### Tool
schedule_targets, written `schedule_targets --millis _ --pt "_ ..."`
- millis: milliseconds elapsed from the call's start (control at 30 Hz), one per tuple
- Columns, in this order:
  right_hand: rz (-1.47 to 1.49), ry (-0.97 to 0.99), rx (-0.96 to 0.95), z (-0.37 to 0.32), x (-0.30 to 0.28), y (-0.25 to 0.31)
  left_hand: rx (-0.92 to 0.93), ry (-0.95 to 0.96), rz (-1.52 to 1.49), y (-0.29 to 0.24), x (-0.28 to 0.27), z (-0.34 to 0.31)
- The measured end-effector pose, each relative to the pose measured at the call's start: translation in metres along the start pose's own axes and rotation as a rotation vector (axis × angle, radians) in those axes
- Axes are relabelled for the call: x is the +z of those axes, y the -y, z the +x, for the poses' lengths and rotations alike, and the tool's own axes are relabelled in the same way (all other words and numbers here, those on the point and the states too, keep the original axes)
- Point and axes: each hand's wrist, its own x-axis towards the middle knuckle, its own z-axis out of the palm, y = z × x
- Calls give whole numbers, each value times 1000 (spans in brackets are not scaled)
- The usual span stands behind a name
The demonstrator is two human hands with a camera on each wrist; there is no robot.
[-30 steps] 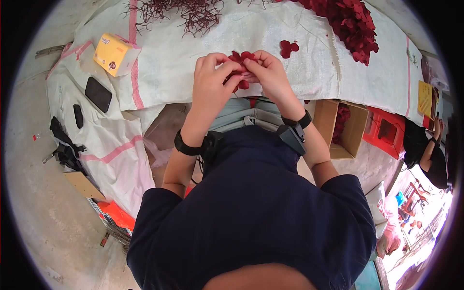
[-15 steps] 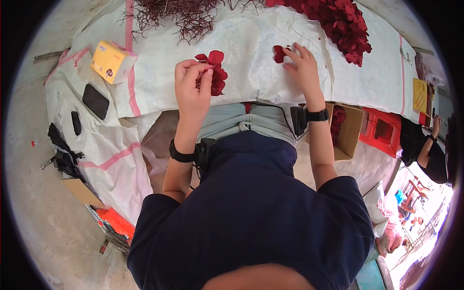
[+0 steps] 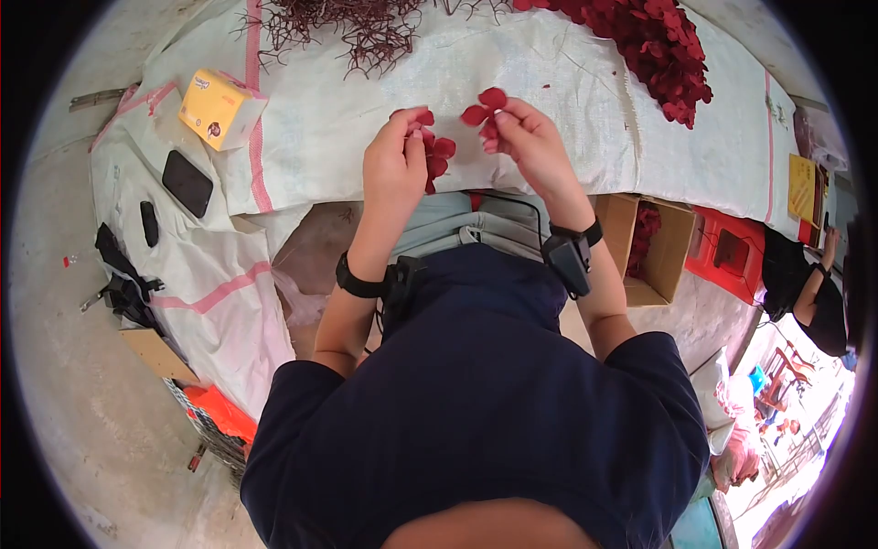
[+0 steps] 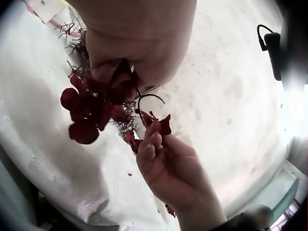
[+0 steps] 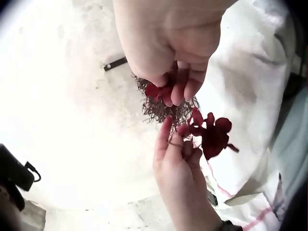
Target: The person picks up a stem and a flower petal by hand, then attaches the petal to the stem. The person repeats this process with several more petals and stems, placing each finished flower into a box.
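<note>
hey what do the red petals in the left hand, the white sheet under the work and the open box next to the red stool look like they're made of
Red petals: probably matte fabric, since they're thin and evenly coloured, though real petals can't be ruled out.
White sheet: likely woven plastic, slightly shiny, with creases and pink stripes.
Open box: apparently cardboard, dull brown with thin flat walls.

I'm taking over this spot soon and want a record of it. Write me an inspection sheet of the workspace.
Surface: creased white woven sheet with pink stripes.
Job's things: brown twiggy stem heap; dark-red petal pile.
Clutter: yellow-and-white packet; flat black phone-like slab.
Hands: left hand grips dark-red flower cluster; right hand pinches small red petalled piece.
Cables: thin black curving cable near the sheet's front edge.
Surroundings: open brown cardboard box with red pieces inside; red plastic object beside it.
</note>
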Motion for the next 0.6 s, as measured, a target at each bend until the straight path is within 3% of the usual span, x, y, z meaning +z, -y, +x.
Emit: schedule_targets --millis 67,133,233,333,433,600 --pt "-45 58 12 -4 10 -3 62 2 15 6 1 5" --pt "-97 125 -103 -6 17 -6 93 2 23 9 1 5" --pt "-138 162 -184 -9 23 -6 -182 174 -238 5 1 6" --pt "-172 170 -233 -10 25 -3 -164 239 -272 3 -1 4" --pt "-405 235 -274 -10 20 -3 -147 259 -254 4 -2 4" --pt "-11 84 -34 -13 22 2 -136 186 -192 -1 1 3"
